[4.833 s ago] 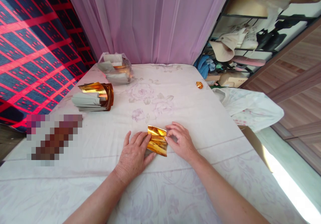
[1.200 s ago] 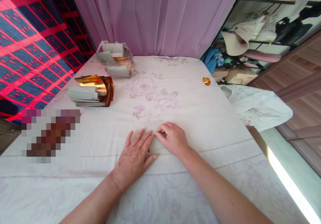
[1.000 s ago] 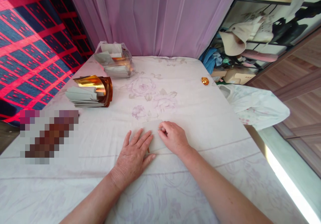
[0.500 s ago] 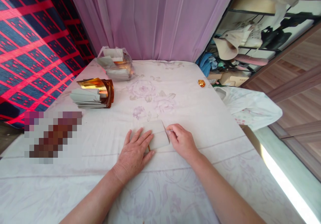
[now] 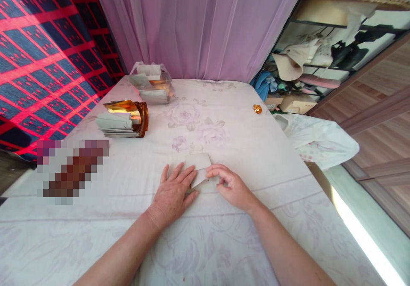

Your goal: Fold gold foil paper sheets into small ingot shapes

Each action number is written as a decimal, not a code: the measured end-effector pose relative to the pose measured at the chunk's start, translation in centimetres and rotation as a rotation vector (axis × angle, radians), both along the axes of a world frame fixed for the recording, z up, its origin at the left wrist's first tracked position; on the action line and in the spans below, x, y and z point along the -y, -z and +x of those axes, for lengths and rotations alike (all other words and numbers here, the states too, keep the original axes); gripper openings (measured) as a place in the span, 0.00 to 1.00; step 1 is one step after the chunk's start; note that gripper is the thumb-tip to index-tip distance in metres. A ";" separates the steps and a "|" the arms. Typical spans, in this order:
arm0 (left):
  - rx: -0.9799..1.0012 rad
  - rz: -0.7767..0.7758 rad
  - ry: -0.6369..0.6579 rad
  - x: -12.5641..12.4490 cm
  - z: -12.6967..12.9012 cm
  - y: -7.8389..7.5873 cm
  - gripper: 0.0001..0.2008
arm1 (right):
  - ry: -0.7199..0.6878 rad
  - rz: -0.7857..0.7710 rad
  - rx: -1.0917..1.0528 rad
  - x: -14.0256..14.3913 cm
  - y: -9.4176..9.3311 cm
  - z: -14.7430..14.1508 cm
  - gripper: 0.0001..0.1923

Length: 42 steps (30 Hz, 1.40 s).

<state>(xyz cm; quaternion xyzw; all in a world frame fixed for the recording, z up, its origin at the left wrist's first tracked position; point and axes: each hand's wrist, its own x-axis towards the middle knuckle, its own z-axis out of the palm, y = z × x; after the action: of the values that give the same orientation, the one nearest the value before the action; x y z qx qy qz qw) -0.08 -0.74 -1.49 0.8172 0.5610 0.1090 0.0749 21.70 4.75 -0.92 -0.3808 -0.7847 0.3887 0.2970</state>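
Note:
A greyish-white sheet of paper (image 5: 201, 161) lies on the cloth in front of me, its near right corner slanting as if folded in. My left hand (image 5: 174, 188) rests flat across its left part with the fingers spread, hiding that side. My right hand (image 5: 229, 185) is at the right edge; its fingertips touch the slanting corner, and the thumb stands apart from the fingers. Farther left stands a stack of grey-backed gold foil paper (image 5: 117, 125). A small folded gold piece (image 5: 257, 109) sits near the table's right edge.
A clear plastic bag (image 5: 153, 85) of similar paper lies at the back left. The table has a floral cloth (image 5: 205, 123). At left is a pixelated patch (image 5: 75, 168). Beyond are a purple curtain (image 5: 192, 25), a shelf with shoes and a cap (image 5: 290, 61), and a white bag (image 5: 333, 140).
The paper's near right corner has turned inward. My right hand has loosened its pinch, its fingers now lying over that corner. My left hand stays on the paper; the view has shifted slightly.

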 end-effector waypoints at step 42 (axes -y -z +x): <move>0.113 0.009 0.020 -0.4 -2.0 -0.3 0.17 | -0.019 0.535 0.445 1.5 0.0 -1.9 0.09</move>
<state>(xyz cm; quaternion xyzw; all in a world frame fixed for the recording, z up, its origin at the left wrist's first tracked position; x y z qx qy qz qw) -2.07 -0.33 -1.19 0.8156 0.5472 0.1566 0.1041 19.84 3.26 -0.94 -0.3577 -0.9078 0.0793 0.2044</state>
